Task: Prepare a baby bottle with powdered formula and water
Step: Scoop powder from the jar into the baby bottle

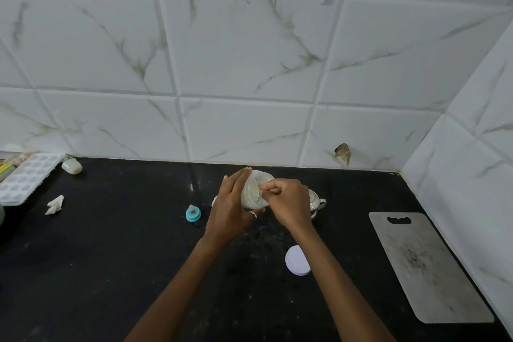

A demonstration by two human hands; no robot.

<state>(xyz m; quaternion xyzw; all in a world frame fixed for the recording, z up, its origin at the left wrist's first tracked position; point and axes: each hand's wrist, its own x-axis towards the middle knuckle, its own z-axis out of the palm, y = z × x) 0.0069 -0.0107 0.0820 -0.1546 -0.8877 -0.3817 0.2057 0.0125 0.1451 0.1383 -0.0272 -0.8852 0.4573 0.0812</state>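
Home kitchen: black counter [111, 258], marble-look wall tiles [249, 50], cutting board [424, 266].

Cutting board [427, 266], ice tray [27, 178], crumpled tissue [55, 205]

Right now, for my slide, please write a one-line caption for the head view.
Left hand tilts a powder jar while the right hand pinches a utensil in its mouth; white lid lies nearby.
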